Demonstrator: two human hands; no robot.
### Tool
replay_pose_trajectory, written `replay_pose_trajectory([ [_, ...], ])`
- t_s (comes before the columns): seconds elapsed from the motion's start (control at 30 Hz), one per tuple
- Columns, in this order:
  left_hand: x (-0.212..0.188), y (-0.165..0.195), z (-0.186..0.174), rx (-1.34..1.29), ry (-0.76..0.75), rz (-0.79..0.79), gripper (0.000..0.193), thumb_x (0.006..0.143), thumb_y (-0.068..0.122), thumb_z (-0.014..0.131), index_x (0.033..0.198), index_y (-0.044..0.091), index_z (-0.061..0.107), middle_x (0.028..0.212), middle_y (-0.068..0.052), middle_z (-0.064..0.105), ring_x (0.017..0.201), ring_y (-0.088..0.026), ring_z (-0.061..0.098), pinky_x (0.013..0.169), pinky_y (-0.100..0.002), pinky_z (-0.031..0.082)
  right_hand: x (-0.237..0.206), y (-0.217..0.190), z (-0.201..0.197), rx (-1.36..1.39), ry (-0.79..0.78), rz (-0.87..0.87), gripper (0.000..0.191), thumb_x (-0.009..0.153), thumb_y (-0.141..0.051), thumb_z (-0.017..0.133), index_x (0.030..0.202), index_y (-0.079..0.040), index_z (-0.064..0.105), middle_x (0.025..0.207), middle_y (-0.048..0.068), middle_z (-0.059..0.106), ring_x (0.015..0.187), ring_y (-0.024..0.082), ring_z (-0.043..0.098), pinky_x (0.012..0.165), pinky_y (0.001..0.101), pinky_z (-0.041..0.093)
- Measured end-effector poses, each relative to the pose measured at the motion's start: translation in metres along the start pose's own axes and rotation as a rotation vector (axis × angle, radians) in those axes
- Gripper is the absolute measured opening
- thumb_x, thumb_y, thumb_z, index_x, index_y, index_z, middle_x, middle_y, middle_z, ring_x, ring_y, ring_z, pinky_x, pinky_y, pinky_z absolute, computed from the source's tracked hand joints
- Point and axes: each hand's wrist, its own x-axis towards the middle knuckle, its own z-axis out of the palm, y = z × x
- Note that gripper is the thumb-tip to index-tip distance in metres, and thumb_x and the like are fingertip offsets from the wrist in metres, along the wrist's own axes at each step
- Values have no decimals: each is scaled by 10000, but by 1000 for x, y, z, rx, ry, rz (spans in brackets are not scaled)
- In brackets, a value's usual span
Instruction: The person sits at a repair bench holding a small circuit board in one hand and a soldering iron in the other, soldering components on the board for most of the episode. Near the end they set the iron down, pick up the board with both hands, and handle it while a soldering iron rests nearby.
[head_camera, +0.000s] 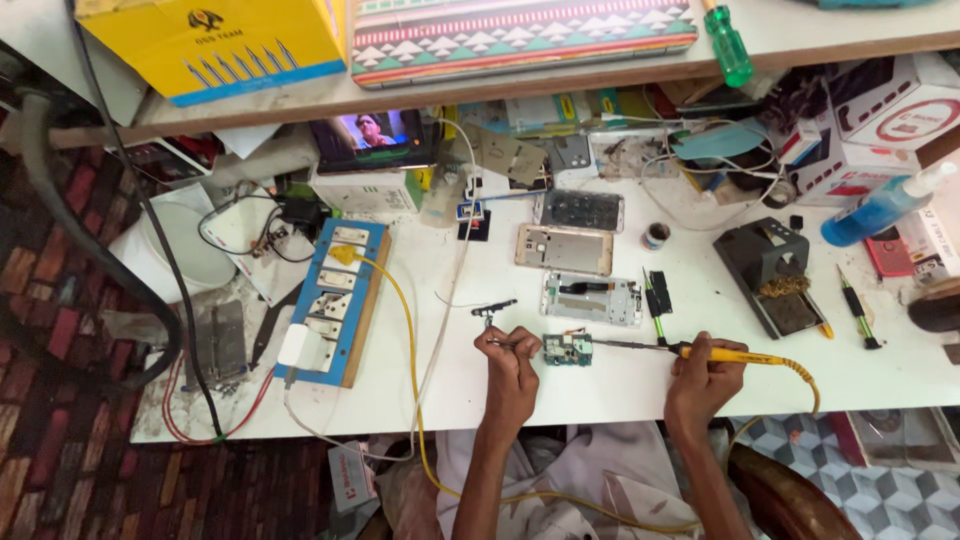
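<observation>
Heat is the hazard: the right hand (703, 378), closed on the yellow soldering iron (735, 354), tips it to the small circuit board (568, 350) on the worktop (600, 390), beside the left hand (512, 362) pinching tweezers (503, 343), so a slip could scorch fingers.

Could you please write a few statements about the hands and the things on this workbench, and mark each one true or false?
1. The right hand holds a yellow-handled soldering iron. True.
2. The iron's tip points away from the small green circuit board. False: it points at the board's right edge.
3. The left hand holds a thin metal tool just left of the board. True.
4. The blue spray bottle lies beside the left hand. False: it is at the table's far right edge.
5. A blue switchboard lies left of both hands. True.
</observation>
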Motion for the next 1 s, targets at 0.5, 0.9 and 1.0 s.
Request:
replay_pose_trajectory([
  [0.5, 0, 1, -1, -13, 4, -17, 241, 1033, -97, 325, 1088, 70, 162, 833, -123, 495, 772, -197, 472, 816, -299, 452, 0, 4, -1, 18, -11, 0, 149, 1114, -112, 537, 1057, -37, 422, 775, 55, 538, 572, 95, 477, 519, 262, 426],
  [0.9, 1, -1, -4, -32, 19, -48, 236, 1045, -76, 349, 1091, 62, 163, 839, -133, 517, 778, -200, 495, 824, -302, 468, 0, 14, -3, 66, 24, 27, 134, 1112, -103, 531, 1077, -41, 416, 811, 41, 509, 603, 79, 451, 526, 240, 420],
  [1.0, 1, -1, -3, -24, 20, -57, 245, 1045, -73, 362, 1083, 60, 160, 831, -132, 518, 772, -202, 497, 820, -301, 466, -1, 13, -1, 41, 30, 37, 139, 1106, -105, 534, 1079, -43, 412, 782, 37, 493, 581, 82, 450, 517, 239, 415],
])
